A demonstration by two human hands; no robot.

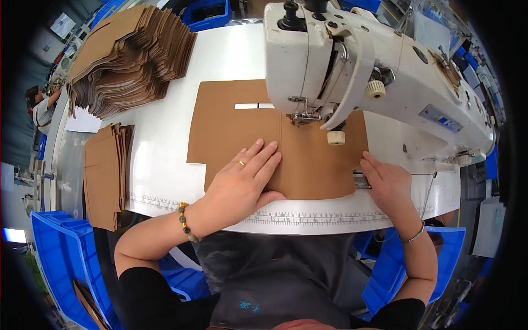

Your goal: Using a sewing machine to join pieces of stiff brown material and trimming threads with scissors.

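A flat brown panel (319, 165), which looks like leather, lies on the white table under the head of a sewing machine (308, 60). It has a slot near its far edge and notched corners at its sides. My left hand (242, 179) rests flat on the panel's left half, fingers stretched and thumb apart. At the right edge of the panel, my right hand (385, 181) touches the notched side with its fingertips, fingers extended together. The needle area stands just beyond the panel's middle; the presser foot (303, 117) sits over the panel there.
A tall stack of brown panels (132, 55) stands at the far left, with a smaller bundle (104, 176) overhanging the left table edge. A ruler strip (308, 216) runs along the front edge. Blue bins (66, 258) flank me. Another person (43, 110) is at the far left.
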